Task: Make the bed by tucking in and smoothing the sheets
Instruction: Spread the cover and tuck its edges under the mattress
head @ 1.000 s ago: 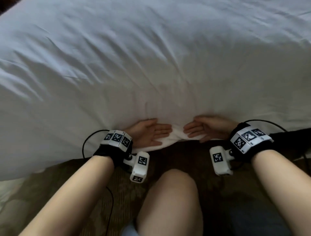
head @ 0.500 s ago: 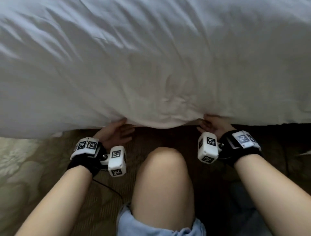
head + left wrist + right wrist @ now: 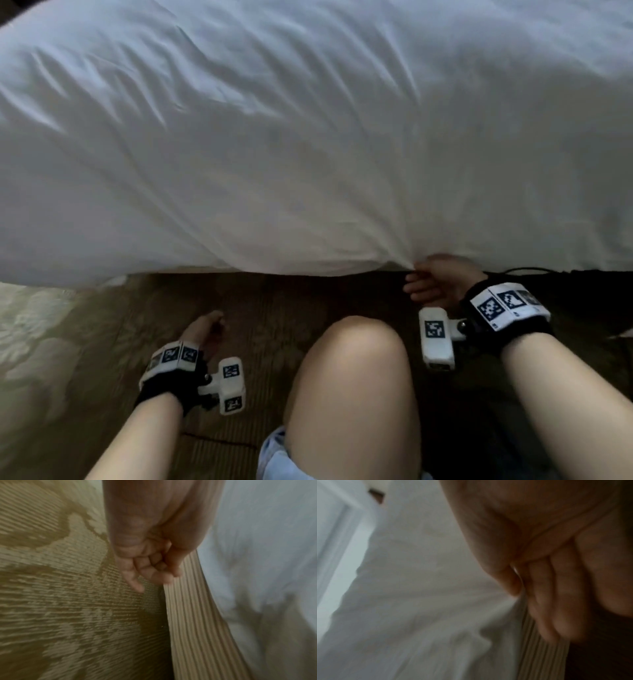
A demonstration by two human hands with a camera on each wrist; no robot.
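the white sheet [image 3: 308, 144] drapes over the bed's near side, its hem hanging just above the patterned carpet [image 3: 51, 329], still creased and, by the look of it, only partly tucked; the right hand [image 3: 436, 282] pinches the gathered hem, while the left hand [image 3: 205, 330] hangs loosely curled, holding nothing

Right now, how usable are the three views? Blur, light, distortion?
Head view: dim, the sheet bulges from wide-angle distortion, the left hand is motion-smeared. Left wrist view: blurred throughout, carpet streaky, curled fingers soft. Right wrist view: darkest and softest, the right hand is in shadow at the sheet edge.
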